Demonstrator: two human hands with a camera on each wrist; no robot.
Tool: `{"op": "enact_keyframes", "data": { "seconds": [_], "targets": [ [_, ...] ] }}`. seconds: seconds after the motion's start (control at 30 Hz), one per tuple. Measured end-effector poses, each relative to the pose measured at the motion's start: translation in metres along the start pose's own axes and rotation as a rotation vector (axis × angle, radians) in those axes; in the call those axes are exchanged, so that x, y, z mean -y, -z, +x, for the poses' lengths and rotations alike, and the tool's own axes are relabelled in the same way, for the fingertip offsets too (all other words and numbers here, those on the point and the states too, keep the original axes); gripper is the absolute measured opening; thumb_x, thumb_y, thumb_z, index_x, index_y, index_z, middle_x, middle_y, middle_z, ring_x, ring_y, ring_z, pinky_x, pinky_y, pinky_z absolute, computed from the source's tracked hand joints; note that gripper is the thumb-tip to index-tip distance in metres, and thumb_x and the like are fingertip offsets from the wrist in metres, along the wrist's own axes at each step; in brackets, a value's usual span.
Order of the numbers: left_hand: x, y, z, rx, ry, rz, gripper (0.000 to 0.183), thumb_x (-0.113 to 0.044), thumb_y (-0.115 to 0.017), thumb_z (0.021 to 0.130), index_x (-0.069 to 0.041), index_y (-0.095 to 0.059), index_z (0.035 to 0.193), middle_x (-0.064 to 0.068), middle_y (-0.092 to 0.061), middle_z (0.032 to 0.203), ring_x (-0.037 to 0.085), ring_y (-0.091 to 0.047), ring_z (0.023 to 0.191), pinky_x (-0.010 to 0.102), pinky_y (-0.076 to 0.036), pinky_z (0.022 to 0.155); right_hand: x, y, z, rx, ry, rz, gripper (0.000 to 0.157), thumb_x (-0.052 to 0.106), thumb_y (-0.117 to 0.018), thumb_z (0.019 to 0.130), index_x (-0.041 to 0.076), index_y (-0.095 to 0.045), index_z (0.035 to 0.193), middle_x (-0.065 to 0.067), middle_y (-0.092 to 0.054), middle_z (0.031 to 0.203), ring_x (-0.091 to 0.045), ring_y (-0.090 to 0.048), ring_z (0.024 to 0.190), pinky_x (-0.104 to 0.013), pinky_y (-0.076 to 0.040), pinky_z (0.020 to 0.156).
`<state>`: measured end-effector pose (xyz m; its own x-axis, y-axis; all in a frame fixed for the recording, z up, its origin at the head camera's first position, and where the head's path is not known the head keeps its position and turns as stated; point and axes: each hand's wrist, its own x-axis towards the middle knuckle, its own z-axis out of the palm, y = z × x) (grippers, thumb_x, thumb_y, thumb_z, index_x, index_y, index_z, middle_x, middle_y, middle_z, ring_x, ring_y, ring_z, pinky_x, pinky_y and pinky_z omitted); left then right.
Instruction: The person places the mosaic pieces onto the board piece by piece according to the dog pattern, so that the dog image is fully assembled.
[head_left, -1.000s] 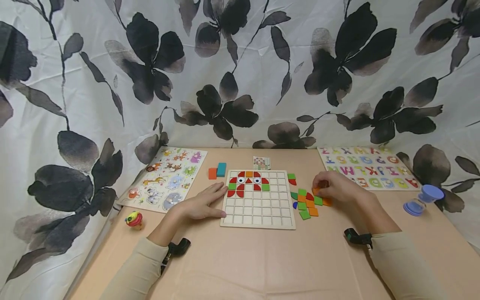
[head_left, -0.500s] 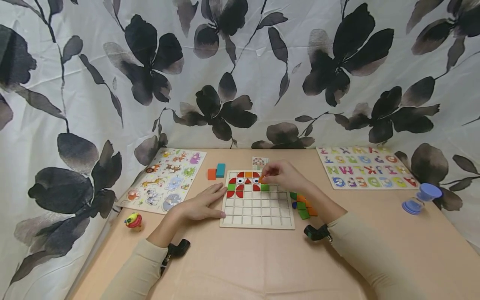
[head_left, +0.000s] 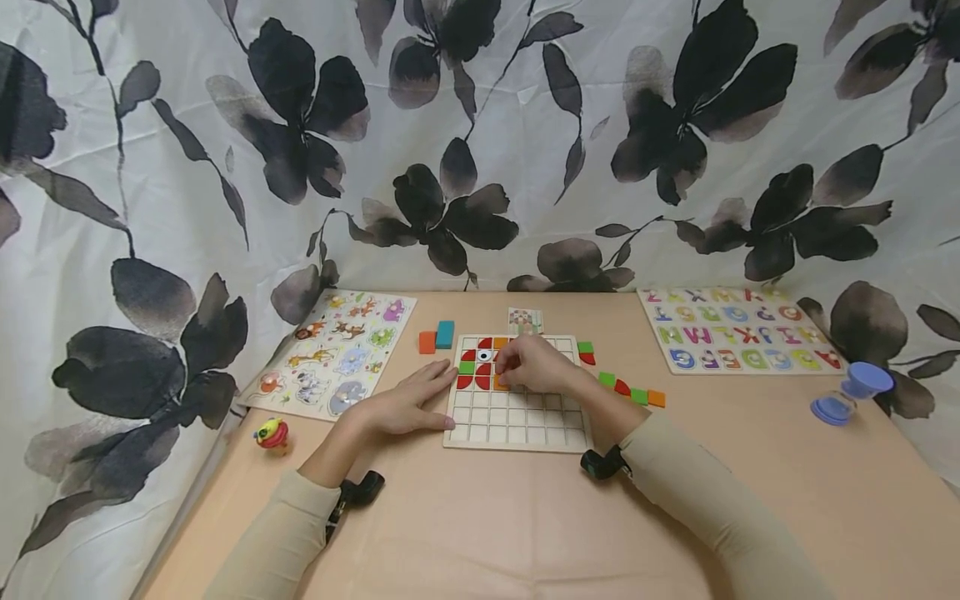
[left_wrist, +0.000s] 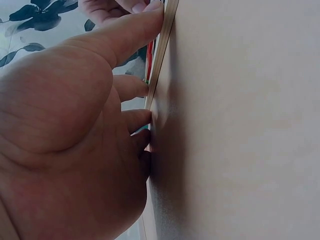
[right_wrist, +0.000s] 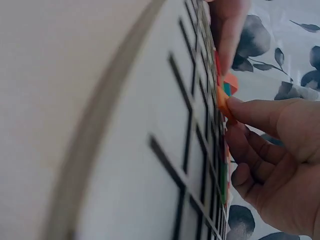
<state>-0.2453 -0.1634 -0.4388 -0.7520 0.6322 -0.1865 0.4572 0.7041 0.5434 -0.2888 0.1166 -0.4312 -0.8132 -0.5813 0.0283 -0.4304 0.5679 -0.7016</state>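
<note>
A square grid board lies on the table, with red, green, orange and eye-patterned tiles filling several cells at its upper left. My left hand rests along the board's left edge, its fingers nearly straight and the thumb touching the rim. Above the tiled rows, my right hand pinches an orange tile between thumb and fingers, at the grid surface. That hand hides some of the upper right tiles. In the left wrist view, the left thumb and fingertips touch the board's wooden edge.
Loose tiles lie right of the board, partly behind the right forearm. A small pattern card is behind the board. Orange and blue blocks, an animal sheet, a letter sheet, a small toy and a blue-ended timer surround it.
My right hand has picked an orange tile from the loose ones and carried it left over the board, then down toward its middle left. My left hand has stayed on the edge.
</note>
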Motion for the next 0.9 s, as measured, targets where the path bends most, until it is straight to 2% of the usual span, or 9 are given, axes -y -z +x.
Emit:
{"op": "enact_keyframes", "data": {
  "seconds": [0.17,0.27,0.5,0.63,0.73,0.8,0.9],
  "targets": [
    [0.001,0.001,0.001,0.008,0.0,0.003,0.091,-0.054,-0.064,0.085,-0.017,-0.019,0.155,0.006,-0.002,0.162,0.025,0.0,0.148,0.051,-0.01,0.116,0.002,-0.004,0.001,-0.02,-0.026,-0.095,0.004,0.017,-0.076,0.083,0.018,-0.072,0.083,0.009,-0.064,0.078,-0.013,-0.056,0.074,-0.029,-0.048,0.066],
    [0.002,0.0,0.002,0.004,-0.005,0.008,0.091,-0.055,-0.064,0.086,-0.016,-0.019,0.154,0.007,-0.003,0.162,0.026,0.0,0.148,0.052,-0.009,0.116,0.004,-0.006,0.0,-0.014,-0.037,-0.125,0.002,0.018,-0.075,0.084,0.017,-0.074,0.085,0.011,-0.065,0.081,-0.013,-0.057,0.079,-0.029,-0.048,0.071],
    [0.001,0.0,0.001,0.001,0.003,0.002,0.09,-0.054,-0.064,0.085,-0.017,-0.019,0.154,0.006,-0.002,0.162,0.025,0.001,0.148,0.052,-0.009,0.116,0.008,0.0,-0.012,0.027,0.034,-0.141,0.012,0.019,-0.073,0.087,0.016,-0.075,0.098,0.009,-0.068,0.093,-0.011,-0.058,0.087,-0.029,-0.049,0.079],
    [0.0,0.0,0.002,0.006,-0.001,0.003,0.091,-0.054,-0.065,0.086,-0.017,-0.018,0.155,0.007,-0.002,0.162,0.026,0.001,0.148,0.052,-0.009,0.116,0.001,0.023,-0.039,-0.009,0.099,-0.111,0.021,0.021,-0.071,0.088,0.018,-0.072,0.109,0.004,-0.067,0.106,-0.014,-0.057,0.09,-0.032,-0.049,0.077],
    [-0.001,0.0,0.001,0.005,0.003,-0.003,0.09,-0.052,-0.065,0.086,-0.017,-0.018,0.155,0.007,-0.002,0.162,0.026,0.001,0.148,0.053,-0.009,0.116,-0.011,0.048,-0.07,-0.058,0.093,-0.068,0.025,0.022,-0.072,0.087,0.023,-0.07,0.113,0.002,-0.065,0.112,-0.017,-0.055,0.089,-0.034,-0.05,0.074],
    [-0.001,0.0,0.001,0.004,0.009,-0.003,0.09,-0.052,-0.066,0.086,-0.017,-0.019,0.155,0.006,-0.002,0.162,0.026,0.001,0.148,0.053,-0.009,0.116,-0.022,0.067,-0.091,-0.095,0.049,-0.065,0.027,0.025,-0.073,0.087,0.029,-0.069,0.113,0.004,-0.064,0.111,-0.017,-0.054,0.088,-0.033,-0.05,0.074],
    [0.0,0.001,0.002,0.001,0.005,0.009,0.09,-0.053,-0.065,0.085,-0.017,-0.019,0.155,0.006,-0.003,0.162,0.026,0.001,0.148,0.052,-0.01,0.116,-0.04,0.094,-0.118,-0.124,-0.037,-0.062,0.03,0.026,-0.074,0.085,0.03,-0.068,0.114,0.0,-0.064,0.109,-0.019,-0.052,0.089,-0.032,-0.049,0.073]
  ]
}}
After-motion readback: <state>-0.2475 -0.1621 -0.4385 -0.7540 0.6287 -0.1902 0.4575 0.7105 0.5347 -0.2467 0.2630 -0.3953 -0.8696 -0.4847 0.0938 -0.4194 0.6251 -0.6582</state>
